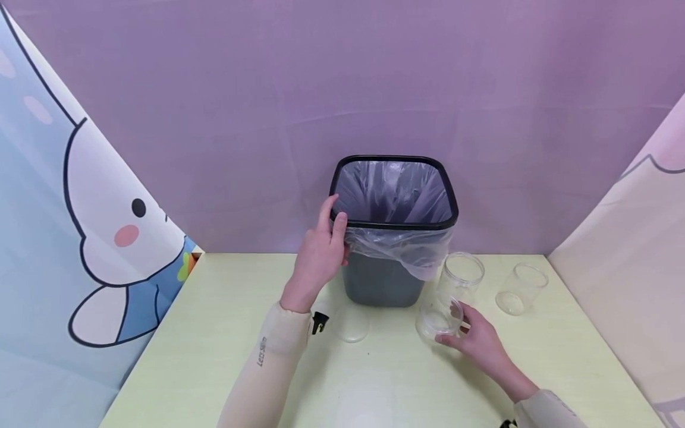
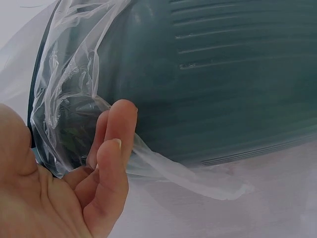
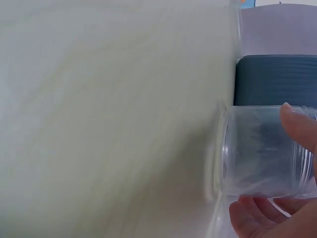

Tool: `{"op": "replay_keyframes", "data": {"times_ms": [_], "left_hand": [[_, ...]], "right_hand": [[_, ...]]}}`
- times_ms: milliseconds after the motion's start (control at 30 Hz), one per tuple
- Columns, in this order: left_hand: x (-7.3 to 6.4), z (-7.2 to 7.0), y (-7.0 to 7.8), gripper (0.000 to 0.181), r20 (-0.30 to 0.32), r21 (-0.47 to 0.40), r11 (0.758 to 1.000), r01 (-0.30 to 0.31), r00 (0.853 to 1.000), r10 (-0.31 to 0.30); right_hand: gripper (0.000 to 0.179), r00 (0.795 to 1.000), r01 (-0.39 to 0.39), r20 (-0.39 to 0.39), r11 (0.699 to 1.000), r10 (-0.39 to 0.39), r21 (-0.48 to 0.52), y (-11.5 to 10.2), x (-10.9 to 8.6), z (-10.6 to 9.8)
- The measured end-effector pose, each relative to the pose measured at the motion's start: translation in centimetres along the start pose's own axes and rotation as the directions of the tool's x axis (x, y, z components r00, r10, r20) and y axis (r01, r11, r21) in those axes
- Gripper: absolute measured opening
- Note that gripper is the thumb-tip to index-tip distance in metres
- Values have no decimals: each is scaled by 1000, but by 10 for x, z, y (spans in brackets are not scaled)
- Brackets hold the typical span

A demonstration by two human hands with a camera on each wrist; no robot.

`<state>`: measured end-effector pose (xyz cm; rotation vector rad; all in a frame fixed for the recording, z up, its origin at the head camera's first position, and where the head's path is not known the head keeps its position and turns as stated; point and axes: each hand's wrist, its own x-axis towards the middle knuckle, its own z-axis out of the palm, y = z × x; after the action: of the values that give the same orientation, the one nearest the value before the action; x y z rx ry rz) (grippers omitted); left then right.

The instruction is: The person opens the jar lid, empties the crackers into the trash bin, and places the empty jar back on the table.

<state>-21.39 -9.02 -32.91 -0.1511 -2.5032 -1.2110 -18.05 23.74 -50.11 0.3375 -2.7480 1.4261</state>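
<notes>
A dark grey trash bin (image 1: 382, 279) with a black rim and a clear plastic liner (image 1: 396, 244) folded over its edge stands at the back of the table. My left hand (image 1: 320, 249) grips the bin's left front corner, thumb and index finger at the rim. In the left wrist view its other fingers (image 2: 115, 134) curl beside the bunched liner. My right hand (image 1: 478, 339) holds a clear plastic jar (image 3: 262, 151) around its side, thumb on one side and fingers on the other. That jar is upright, its base close to the tabletop, in front of the bin's right side.
A second clear jar (image 1: 463, 270) stands behind the held one, and a third jar (image 1: 521, 289) is farther right. Another clear round container (image 1: 350, 326) lies near the left sleeve, partly hidden. A purple curtain (image 1: 241, 119) hangs behind the pale table (image 1: 374, 386).
</notes>
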Motion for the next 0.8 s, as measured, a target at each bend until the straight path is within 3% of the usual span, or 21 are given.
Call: {"op": "replay_keyframes", "data": {"times_ms": [167,367,633,800], "left_hand": [[-1,1,-1,52,-7,-12,1000,-5,1000,5],[0,6,-8,53,-105,15,998,-68,992,69],[-3,10,-18,60,-191,25,987,-160,968,162],[-13,10,-26,56,-216,36,979,-203,954,205]], "right_hand": [[96,999,-24,26,999,25,-37,5,2,0],[96,999,-4,34,993,8,-118,3,1,-4],[90,990,126,-33,970,-136,-209,-1,-8,-17],[83,965,205,-105,943,-239,-262,-5,-14,-24]]}}
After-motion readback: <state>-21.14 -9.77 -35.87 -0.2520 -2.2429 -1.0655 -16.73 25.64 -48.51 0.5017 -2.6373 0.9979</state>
